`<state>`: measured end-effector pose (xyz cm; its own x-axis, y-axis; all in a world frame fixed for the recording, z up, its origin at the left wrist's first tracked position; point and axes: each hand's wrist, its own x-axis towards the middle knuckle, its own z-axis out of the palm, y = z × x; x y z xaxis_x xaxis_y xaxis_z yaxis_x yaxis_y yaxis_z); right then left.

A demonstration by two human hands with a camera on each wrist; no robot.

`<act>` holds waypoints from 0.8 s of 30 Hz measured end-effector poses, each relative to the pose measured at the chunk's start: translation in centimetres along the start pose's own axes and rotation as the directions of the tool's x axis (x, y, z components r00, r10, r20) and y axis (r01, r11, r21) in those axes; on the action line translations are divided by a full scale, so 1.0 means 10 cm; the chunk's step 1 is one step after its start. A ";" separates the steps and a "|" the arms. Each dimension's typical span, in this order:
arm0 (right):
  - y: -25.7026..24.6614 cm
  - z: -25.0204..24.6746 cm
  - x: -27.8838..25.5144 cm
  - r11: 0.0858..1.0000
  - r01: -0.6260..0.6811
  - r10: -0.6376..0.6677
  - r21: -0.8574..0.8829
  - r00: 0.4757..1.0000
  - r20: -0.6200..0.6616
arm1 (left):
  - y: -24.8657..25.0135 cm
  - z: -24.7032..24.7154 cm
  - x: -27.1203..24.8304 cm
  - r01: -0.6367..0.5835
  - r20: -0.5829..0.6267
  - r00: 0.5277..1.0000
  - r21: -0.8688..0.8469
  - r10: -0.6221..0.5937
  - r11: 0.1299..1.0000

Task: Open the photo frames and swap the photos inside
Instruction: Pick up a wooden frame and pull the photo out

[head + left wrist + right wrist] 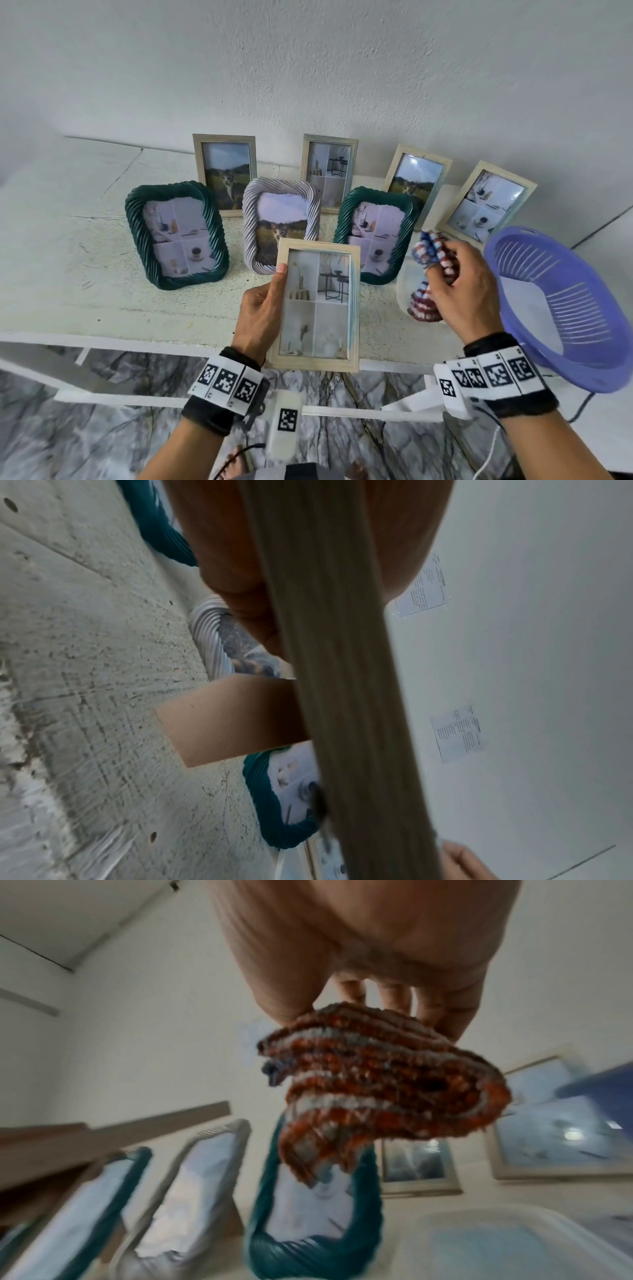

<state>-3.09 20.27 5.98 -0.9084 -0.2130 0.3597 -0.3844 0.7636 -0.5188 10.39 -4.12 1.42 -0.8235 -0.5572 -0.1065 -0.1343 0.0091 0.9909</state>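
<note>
Risk: one-handed hold. Left hand (262, 310) grips pale wooden frame (317, 305) by its 9 o'clock edge, above shelf lip (137, 337); slip drops it to floor. Right hand (462, 284) bunches striped cloth (433, 251), unavailable; green frame (376, 233) at its 10 o'clock could topple.

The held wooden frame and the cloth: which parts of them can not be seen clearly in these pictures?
- Wooden frame: its back and clasps face away in the head view; the left wrist view shows only a blurred edge.
- Left hand: fingers hidden behind the frame.
- Striped cloth: partly covered by the right hand; blurred in the right wrist view.
</note>
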 end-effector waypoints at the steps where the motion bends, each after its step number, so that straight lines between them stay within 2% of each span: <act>1: 0.07 0.03 0.04 0.998 -0.061 0.060 -0.031 0.997 -0.038 | 0.00 -0.01 0.01 0.004 -0.002 1.000 -0.009 -0.004 1.000; 3: 0.25 0.13 0.11 0.985 -0.153 0.148 -0.081 0.987 -0.065 | -0.01 -0.01 0.02 0.008 0.001 1.000 -0.014 -0.008 1.000; 5: 0.44 0.27 0.17 0.969 -0.209 0.206 -0.133 0.978 -0.040 | 0.00 0.00 0.01 0.011 0.007 1.000 -0.017 -0.011 1.000; 8: 0.67 0.47 0.19 0.930 -0.282 0.324 -0.236 0.931 0.167 | 0.02 0.01 -0.02 0.006 0.009 1.000 -0.009 -0.006 1.000; 10: 0.73 0.53 0.15 0.919 -0.263 0.336 -0.294 0.912 0.235 | 0.02 0.01 -0.03 -0.001 0.002 1.000 -0.006 0.001 1.000; 13: 0.70 0.50 0.10 0.881 -0.206 0.319 -0.426 0.923 0.215 | 0.03 -0.01 -0.03 0.003 -0.011 1.000 -0.014 -0.003 1.000; 15: 0.57 0.45 0.04 0.891 -0.177 0.263 -0.419 0.952 0.157 | 0.05 -0.02 -0.05 -0.018 -0.015 1.000 0.009 0.018 1.000; 17: 0.39 0.41 -0.08 0.971 -0.085 0.105 -0.222 0.991 0.079 | 0.07 -0.03 -0.05 -0.017 -0.014 1.000 0.001 0.017 1.000; 18: 0.27 0.38 -0.15 0.998 -0.032 0.037 -0.060 0.996 0.080 | 0.08 -0.03 -0.06 -0.019 -0.012 1.000 -0.007 0.019 1.000; 19: 0.16 0.37 -0.22 0.991 -0.030 0.011 0.132 0.990 0.142 | 0.11 -0.01 -0.06 -0.021 -0.006 1.000 -0.020 0.020 1.000; 20: 0.02 0.36 -0.28 0.939 -0.100 0.009 0.330 0.964 0.267 | 0.11 0.01 -0.05 -0.018 -0.002 1.000 -0.039 0.018 0.999; 22: -0.22 0.37 -0.43 0.741 -0.345 -0.027 0.576 0.842 0.539 | 0.16 0.05 -0.06 -0.006 0.018 1.000 -0.091 0.007 0.996; 23: -0.29 0.40 -0.48 0.656 -0.423 -0.067 0.625 0.792 0.606 | 0.19 0.07 -0.08 0.000 0.030 1.000 -0.112 0.003 0.994; 24: -0.32 0.46 -0.53 0.582 -0.467 -0.101 0.666 0.771 0.629 | 0.22 0.09 -0.08 0.013 0.062 0.998 -0.137 -0.004 0.990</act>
<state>2.20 16.14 2.22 -0.7650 -0.6243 -0.1582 0.0913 0.1381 -0.9862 10.30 -2.89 3.63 -0.8557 -0.5044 -0.1155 -0.0680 -0.1117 0.9914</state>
